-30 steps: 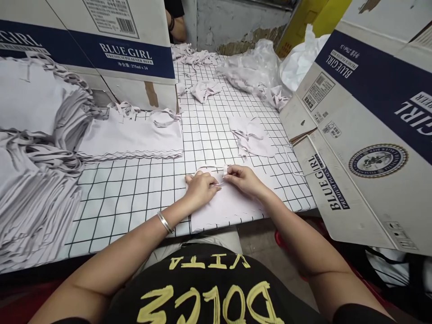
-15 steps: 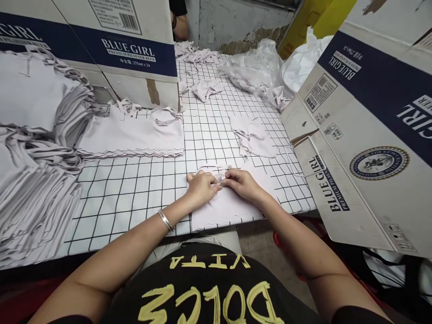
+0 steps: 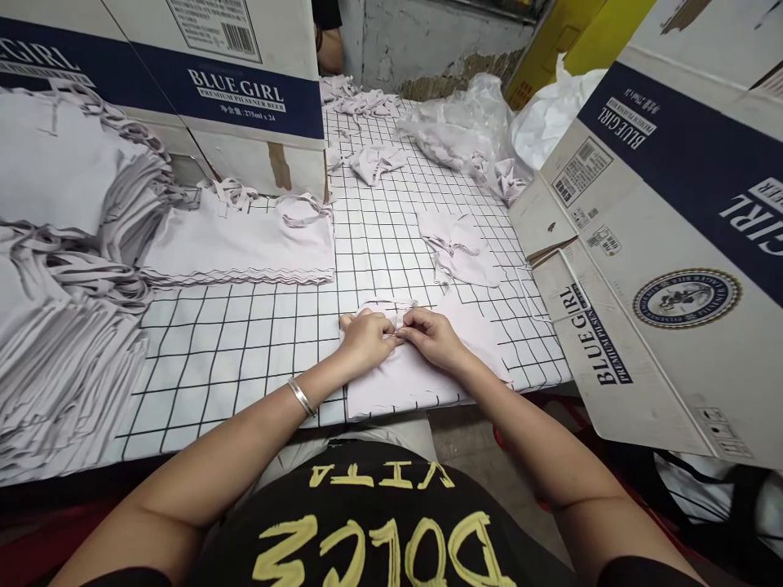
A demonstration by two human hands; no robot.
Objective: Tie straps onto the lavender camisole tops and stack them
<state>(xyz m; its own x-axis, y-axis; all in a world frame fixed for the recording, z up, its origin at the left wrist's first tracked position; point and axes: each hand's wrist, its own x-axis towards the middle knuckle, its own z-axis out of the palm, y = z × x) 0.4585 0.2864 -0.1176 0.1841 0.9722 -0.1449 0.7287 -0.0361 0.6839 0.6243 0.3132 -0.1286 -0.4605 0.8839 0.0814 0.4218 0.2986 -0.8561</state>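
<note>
A pale pink strappy top (image 3: 397, 379) lies flat at the table's front edge. Both my hands meet over its upper part, where a thin strap (image 3: 391, 303) loops up. My left hand (image 3: 367, 338) rests on the cloth, its fingers closed on the strap end. Thumb and forefinger of my right hand (image 3: 431, 333) pinch the strap beside it, the fingertips of both hands almost touching. What exactly lies between the fingertips is partly hidden. Just beyond, a crumpled pale pink piece (image 3: 458, 244) rests on the checked tablecloth (image 3: 245, 342).
Folded tops form a low pile (image 3: 245, 240) at the left, with taller stacks (image 3: 61, 342) beside it. Cardboard beer boxes stand at the back left (image 3: 245, 98) and right (image 3: 642, 228). A clear plastic bag (image 3: 458, 122) sits behind. Another person's arm (image 3: 330, 49) shows at the back.
My right hand has shifted slightly left and closer to my left hand, still pinching the strap. My left hand has stayed nearly in place.
</note>
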